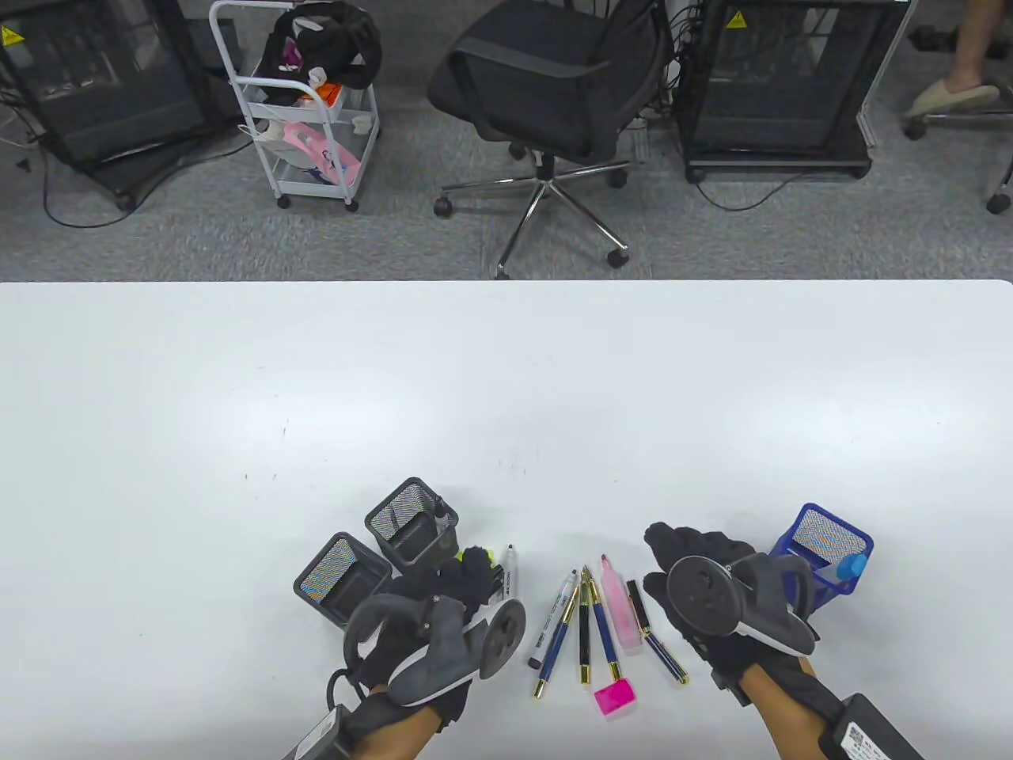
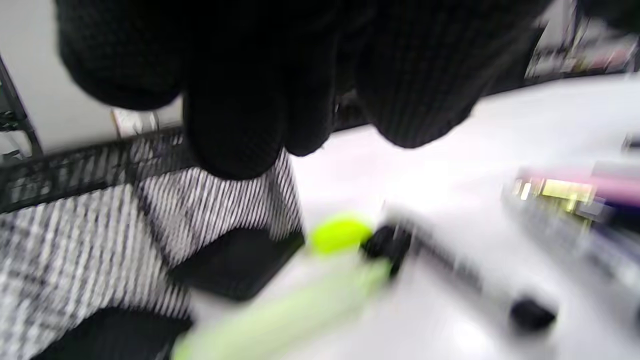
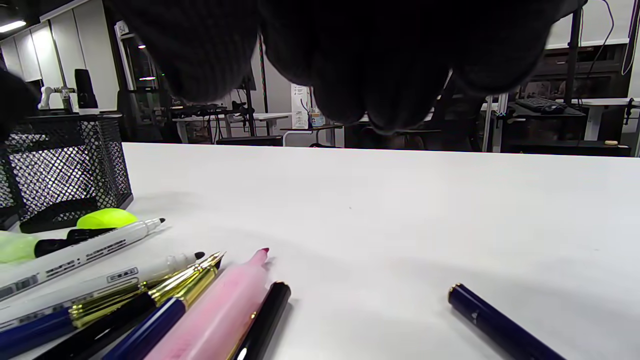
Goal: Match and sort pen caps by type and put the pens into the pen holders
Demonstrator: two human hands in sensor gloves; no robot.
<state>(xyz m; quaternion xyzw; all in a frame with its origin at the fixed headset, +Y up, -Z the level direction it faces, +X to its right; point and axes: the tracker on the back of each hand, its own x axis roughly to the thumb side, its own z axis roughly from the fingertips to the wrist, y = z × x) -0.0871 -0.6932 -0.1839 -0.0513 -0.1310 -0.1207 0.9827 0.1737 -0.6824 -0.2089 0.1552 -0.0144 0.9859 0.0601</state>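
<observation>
- The table (image 1: pixel 506 380) is smooth, white and matte, with a rounded far corner.
- Two square black wire-mesh holders (image 1: pixel 411 526) stand side by side at its near edge, left of the pens; one has a dark marker upright in it.
- A blue mesh holder (image 1: pixel 827 546) stands right of the pens, with a pale blue round cap at its rim.
- The pens (image 1: pixel 589 621) lie in a loose fan: slim blue and black barrels with gold bands and nibs, white markers with dark tips, and a flat, pale pink highlighter (image 1: pixel 619 606).
- A blocky magenta cap (image 1: pixel 615 697) lies at the fan's near end.
- A yellow-green highlighter (image 3: pixel 20 245) lies beside the black holders.
- The left hand (image 1: pixel 463 582) is over that highlighter, fingers bent; whether it grips cannot be told.
- The right hand (image 1: pixel 696 554) hovers right of the pens, fingers loosely curved, holding nothing.
</observation>
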